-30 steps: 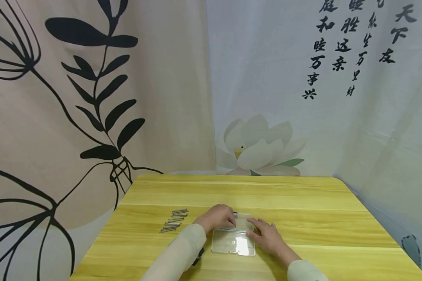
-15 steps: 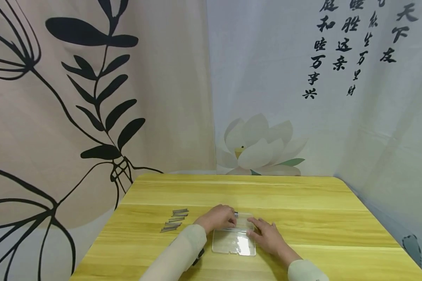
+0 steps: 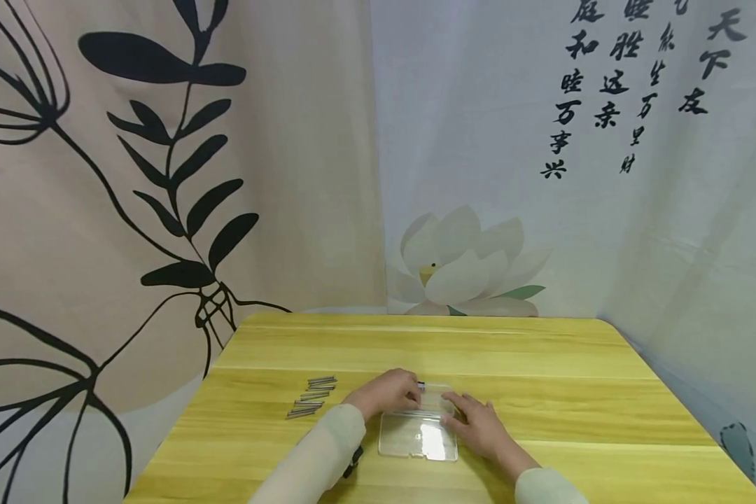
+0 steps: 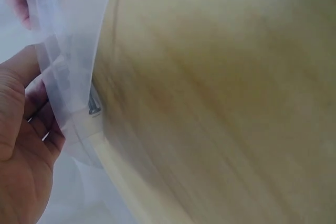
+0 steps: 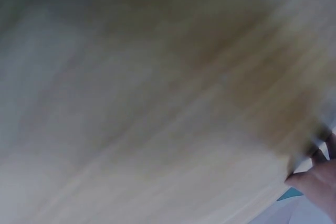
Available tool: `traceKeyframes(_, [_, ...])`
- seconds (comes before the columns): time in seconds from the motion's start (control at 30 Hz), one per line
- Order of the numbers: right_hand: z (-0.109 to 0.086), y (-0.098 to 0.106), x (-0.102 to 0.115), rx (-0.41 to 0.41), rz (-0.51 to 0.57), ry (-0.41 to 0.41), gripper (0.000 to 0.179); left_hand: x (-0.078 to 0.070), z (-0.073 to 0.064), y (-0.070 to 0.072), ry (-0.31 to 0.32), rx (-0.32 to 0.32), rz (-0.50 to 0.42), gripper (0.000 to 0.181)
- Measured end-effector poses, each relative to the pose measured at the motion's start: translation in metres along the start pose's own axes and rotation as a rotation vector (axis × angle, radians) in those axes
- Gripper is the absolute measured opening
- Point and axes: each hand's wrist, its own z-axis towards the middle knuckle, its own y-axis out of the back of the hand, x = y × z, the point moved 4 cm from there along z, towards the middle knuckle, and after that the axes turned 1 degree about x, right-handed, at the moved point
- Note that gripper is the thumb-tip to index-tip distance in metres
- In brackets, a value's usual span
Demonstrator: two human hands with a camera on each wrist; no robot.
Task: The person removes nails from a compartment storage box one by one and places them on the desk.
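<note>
A clear plastic box (image 3: pixel 438 397) lies unfolded on the table, its transparent lid (image 3: pixel 403 437) laid flat towards me. My left hand (image 3: pixel 387 392) has its fingers curled at the box's left side, gripping the clear wall in the left wrist view. There, a grey metal screw (image 4: pixel 94 106) shows through the plastic. My right hand (image 3: pixel 481 423) rests against the box's right side, its thumb by the hinge and its fingers fairly straight at the far right edge. In the right wrist view, part of this hand (image 5: pixel 317 182) appears at the lower right corner.
Several thin metal rods like screws or nails (image 3: pixel 305 409) lie in a loose column on the wooden table (image 3: pixel 542 392), left of my left hand. A black device (image 3: pixel 354 462) shows under my left wrist. Printed curtains (image 3: pixel 315 175) hang behind the table.
</note>
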Motion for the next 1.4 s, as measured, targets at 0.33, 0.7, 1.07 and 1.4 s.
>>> traceKeyframes(0.33, [0.0,0.001,0.001,0.012,0.007,-0.006,0.049,0.015,-0.014,0.025,0.105,-0.061,-0.194,0.012])
traceKeyframes(0.7, [-0.001,0.003,0.002,0.021,0.006,-0.005,0.048,0.05,-0.039,0.052,0.178,-0.12,-0.262,0.01])
traceKeyframes(1.07, [-0.002,0.002,0.002,0.02,0.01,-0.01,0.048,0.088,-0.074,0.069,0.248,-0.189,-0.279,0.011])
traceKeyframes(1.4, [-0.002,0.0,0.002,0.023,0.01,0.0,0.048,0.117,-0.105,0.071,0.366,-0.207,-0.282,0.008])
